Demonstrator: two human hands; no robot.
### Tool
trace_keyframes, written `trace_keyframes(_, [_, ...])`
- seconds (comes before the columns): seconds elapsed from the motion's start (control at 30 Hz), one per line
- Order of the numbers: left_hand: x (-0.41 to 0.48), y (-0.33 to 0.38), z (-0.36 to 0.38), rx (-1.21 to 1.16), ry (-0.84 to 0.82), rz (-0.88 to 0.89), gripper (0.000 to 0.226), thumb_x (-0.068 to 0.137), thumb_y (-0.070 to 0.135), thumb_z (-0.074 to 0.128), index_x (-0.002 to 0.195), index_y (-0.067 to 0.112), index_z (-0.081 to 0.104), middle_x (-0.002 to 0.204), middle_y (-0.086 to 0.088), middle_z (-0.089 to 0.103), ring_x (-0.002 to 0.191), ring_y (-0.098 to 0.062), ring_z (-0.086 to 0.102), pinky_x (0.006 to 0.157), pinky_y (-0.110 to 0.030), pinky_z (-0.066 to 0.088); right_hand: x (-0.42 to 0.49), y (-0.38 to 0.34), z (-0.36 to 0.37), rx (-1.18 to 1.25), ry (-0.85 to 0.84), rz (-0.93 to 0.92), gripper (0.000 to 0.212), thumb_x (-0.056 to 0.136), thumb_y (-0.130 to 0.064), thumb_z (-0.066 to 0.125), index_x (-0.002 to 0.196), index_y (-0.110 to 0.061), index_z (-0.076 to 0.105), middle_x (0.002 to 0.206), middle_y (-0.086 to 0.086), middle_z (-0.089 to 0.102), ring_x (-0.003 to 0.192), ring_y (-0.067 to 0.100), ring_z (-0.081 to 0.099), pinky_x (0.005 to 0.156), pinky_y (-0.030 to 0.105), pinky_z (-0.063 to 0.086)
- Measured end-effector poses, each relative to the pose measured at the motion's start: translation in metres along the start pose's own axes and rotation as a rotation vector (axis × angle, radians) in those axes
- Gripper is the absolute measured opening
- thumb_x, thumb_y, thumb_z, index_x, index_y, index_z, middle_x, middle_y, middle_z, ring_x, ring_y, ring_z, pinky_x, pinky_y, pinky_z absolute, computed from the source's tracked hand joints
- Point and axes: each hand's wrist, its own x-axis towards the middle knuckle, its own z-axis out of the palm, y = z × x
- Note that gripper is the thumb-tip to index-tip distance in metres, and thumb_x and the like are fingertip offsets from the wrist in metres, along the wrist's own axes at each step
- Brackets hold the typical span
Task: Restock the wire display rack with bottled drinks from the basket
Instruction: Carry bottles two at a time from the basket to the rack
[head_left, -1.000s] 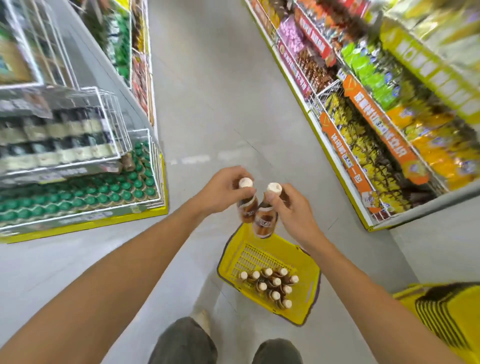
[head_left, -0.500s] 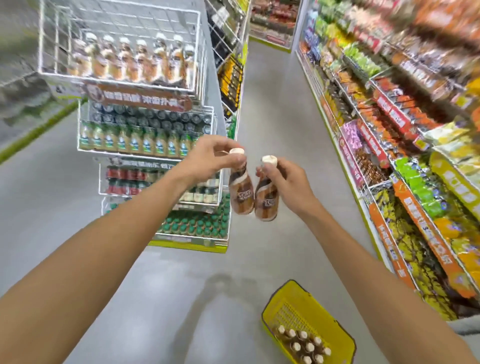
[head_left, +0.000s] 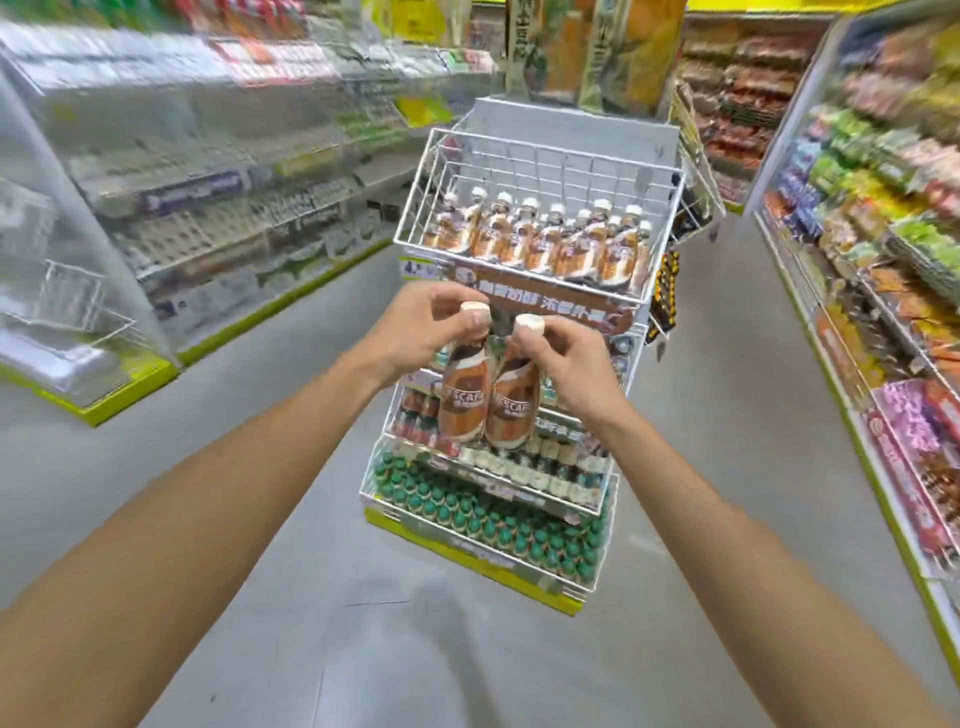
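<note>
Our two forearms reach forward from the bottom corners, much as they did half a second ago. Our left hand (head_left: 415, 332) still pinches the white cap of one brown coffee bottle (head_left: 464, 400) between thumb and fingertips. Our right hand (head_left: 566, 358) pinches the cap of a second bottle (head_left: 511, 413) the same way. Both bottles hang upright in the air, side by side with their bodies against each other, in front of the rack and not yet in it. The yellow basket that lay at lower right has slipped out of view. The wire rack (head_left: 524, 156), which stood off to our left, now stands straight ahead, directly behind the two bottles. Matching brown bottles (head_left: 540, 244) stand toward the front of its top tier. Other drinks fill the tiers below, with green-capped bottles (head_left: 483, 519) on the lowest. Beyond the rack, blurred shelves (head_left: 883, 234) line the aisle.
</note>
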Motion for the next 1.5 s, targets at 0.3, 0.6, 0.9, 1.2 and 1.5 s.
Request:
trace_keyframes(0.3, [0.099, -0.057, -0.073, 0.058, 0.104, 0.014, 0.029, 0.096, 0.014, 0.07, 0.122, 0.002, 0.07, 0.111, -0.01, 0.077, 0.105, -0.024, 0.073, 0.091, -0.034, 0.06, 0.134, 0.015, 0.057, 0.044, -0.101, -0.029, 0.027, 0.096, -0.036, 0.073, 0.098, -0.009, 0.078, 0.093, 0.001, 0.082, 0.087, 0.017, 0.078, 0.074, 0.029, 0.062])
trace_keyframes(0.6, [0.272, -0.064, -0.105, 0.079, 0.091, 0.064, 0.03, 0.096, 0.015, 0.07, 0.121, -0.001, 0.069, 0.109, -0.015, 0.076, 0.098, -0.021, 0.072, 0.089, -0.032, 0.06, 0.301, 0.026, 0.04, 0.044, 0.007, -0.035, 0.03, 0.097, -0.037, 0.071, 0.102, -0.008, 0.077, 0.089, -0.001, 0.082, 0.084, 0.012, 0.078, 0.063, 0.014, 0.056])
trace_keyframes(0.9, [0.394, -0.081, -0.052, 0.001, -0.057, 0.044, 0.032, 0.097, 0.018, 0.069, 0.124, 0.001, 0.068, 0.11, -0.011, 0.076, 0.103, -0.025, 0.074, 0.088, -0.034, 0.06, 0.369, 0.074, -0.019, -0.089, 0.199, 0.121, 0.039, 0.097, -0.049, 0.066, 0.101, -0.012, 0.077, 0.094, -0.001, 0.081, 0.089, 0.016, 0.078, 0.083, 0.033, 0.06])
trace_keyframes(1.2, [0.448, -0.095, 0.012, -0.011, -0.313, 0.041, 0.032, 0.099, 0.025, 0.066, 0.125, 0.007, 0.07, 0.116, -0.004, 0.075, 0.112, -0.017, 0.07, 0.104, -0.037, 0.054, 0.367, 0.104, -0.062, -0.372, 0.292, 0.163, 0.067, 0.092, -0.071, 0.054, 0.095, -0.006, 0.07, 0.094, 0.021, 0.073, 0.091, 0.042, 0.069, 0.084, 0.061, 0.056])
trace_keyframes(1.5, [0.467, -0.111, 0.016, -0.054, -0.377, -0.049, 0.031, 0.096, 0.025, 0.07, 0.122, 0.008, 0.071, 0.112, -0.005, 0.076, 0.106, -0.019, 0.072, 0.1, -0.04, 0.056, 0.387, 0.102, -0.063, -0.46, 0.249, 0.213, 0.028, 0.1, -0.034, 0.067, 0.114, -0.011, 0.073, 0.104, 0.001, 0.077, 0.095, 0.014, 0.073, 0.091, 0.042, 0.061])
